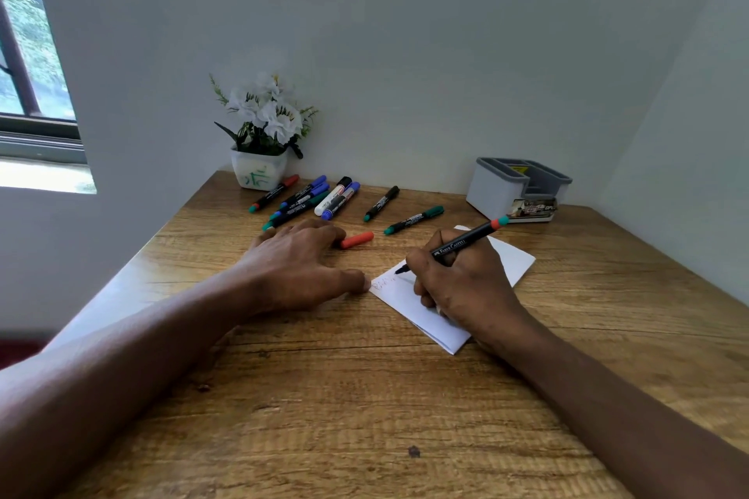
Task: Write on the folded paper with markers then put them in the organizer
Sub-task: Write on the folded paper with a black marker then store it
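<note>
A white folded paper [514,259] lies on the wooden table [364,397], right of centre. My right hand [462,284] grips a black marker [466,243] with a red and teal end, its tip touching the paper's upper left part. Faint red marks show near the paper's left corner. My left hand [300,263] rests flat on the table with its thumb at the paper's left corner. A red cap [356,240] lies just beyond its fingers. The grey organizer [514,186] stands at the back right, apart from both hands.
Several markers [320,196] with blue, green, red and black caps lie scattered at the back centre, two more [413,218] nearer the paper. A white pot of white flowers [261,134] stands in the back left corner. Walls close the table's back and right; a window [28,65] is at left.
</note>
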